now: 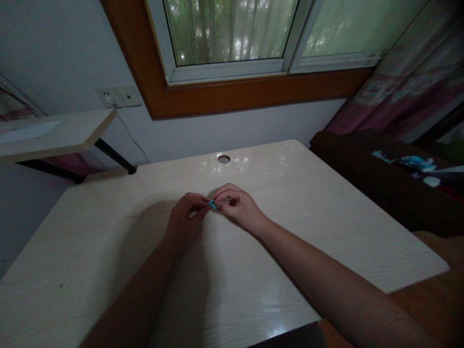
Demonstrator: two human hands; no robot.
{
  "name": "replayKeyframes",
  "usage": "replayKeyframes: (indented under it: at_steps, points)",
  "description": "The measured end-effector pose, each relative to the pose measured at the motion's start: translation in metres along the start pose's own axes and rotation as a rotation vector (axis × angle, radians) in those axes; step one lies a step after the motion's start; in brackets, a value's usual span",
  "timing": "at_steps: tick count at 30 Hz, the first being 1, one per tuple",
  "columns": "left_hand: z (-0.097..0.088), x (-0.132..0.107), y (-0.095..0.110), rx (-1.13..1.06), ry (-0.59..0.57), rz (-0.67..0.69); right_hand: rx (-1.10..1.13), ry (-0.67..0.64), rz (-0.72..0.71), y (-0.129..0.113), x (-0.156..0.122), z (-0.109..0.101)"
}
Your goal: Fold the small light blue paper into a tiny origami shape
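A small turquoise piece [212, 205] is pinched between my two hands above the middle of the desk. It is too small and too covered by fingers for me to tell its kind. My left hand [186, 215] grips its left side between thumb and fingertips. From the right, my right hand [239, 207] holds the other side, also in a pinch, with its fingers curled. The fingertips of both hands nearly meet around the piece.
The pale wooden desk [297, 193] has a round cable hole [224, 159] near its back edge. A raised shelf [72, 133] on black legs stands at the back left. Behind are a wall socket [118, 96] and a window [232, 34]; dark furniture [366, 179] adjoins the right.
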State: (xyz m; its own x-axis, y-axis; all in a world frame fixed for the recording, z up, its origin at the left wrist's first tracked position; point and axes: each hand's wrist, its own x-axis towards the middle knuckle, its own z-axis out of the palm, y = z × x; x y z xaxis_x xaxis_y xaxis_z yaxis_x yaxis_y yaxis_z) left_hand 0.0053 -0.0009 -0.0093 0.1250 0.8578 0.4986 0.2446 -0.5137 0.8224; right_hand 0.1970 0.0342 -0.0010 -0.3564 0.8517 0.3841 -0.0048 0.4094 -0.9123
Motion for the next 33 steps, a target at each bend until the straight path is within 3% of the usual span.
replayKeyframes:
  at_steps: [33]
  points:
    - [0.0018,-0.0023,-0.0031,-0.042,0.032,-0.090,0.152,-0.038,0.087,0.0084,0.0019,-0.0004]
